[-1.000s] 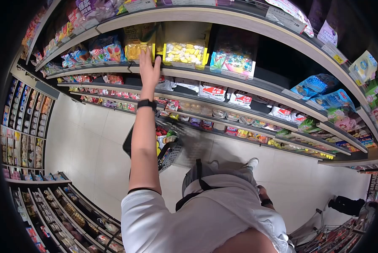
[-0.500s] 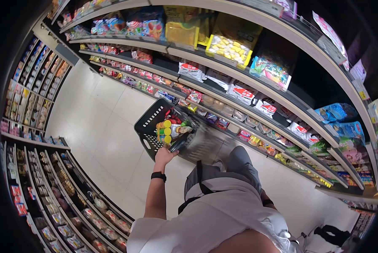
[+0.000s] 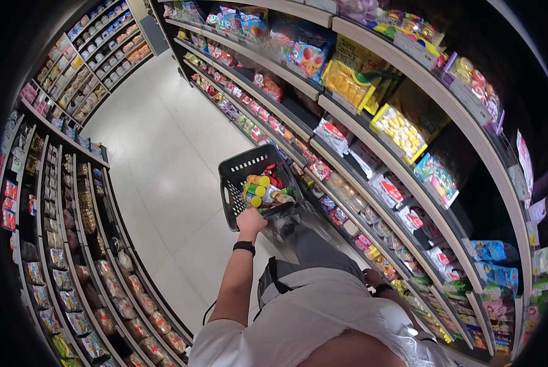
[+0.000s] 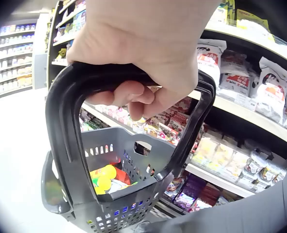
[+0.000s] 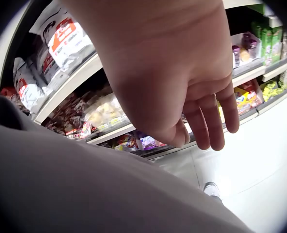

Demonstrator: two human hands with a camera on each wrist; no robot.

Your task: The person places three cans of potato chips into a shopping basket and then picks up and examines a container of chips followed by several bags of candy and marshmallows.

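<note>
My left hand (image 3: 251, 224) grips the black handle (image 4: 61, 116) of a dark grey shopping basket (image 4: 129, 206), fingers curled round its top bar. The basket is in front of my legs, on the left. Inside it, yellow-lidded containers (image 3: 255, 189) lie with a red package (image 3: 275, 177) and other packets. By my right side hangs my right hand (image 5: 172, 82), its fingers loose and slightly bent around nothing. Sweet shelves stand near it in the right wrist view.
Tall shelves of candy run along the right, with white-and-red bags (image 4: 272, 92) and yellow-edged bags (image 3: 401, 131). Lower shelves of packaged goods (image 3: 106, 281) curve along the left. Pale tiled floor (image 3: 158, 147) stretches between them toward stocked shelving (image 3: 109, 52) at the far end.
My left hand has come down from the yellow candy bags on the upper shelf and taken hold of the basket handle. The view has turned left along the aisle.
</note>
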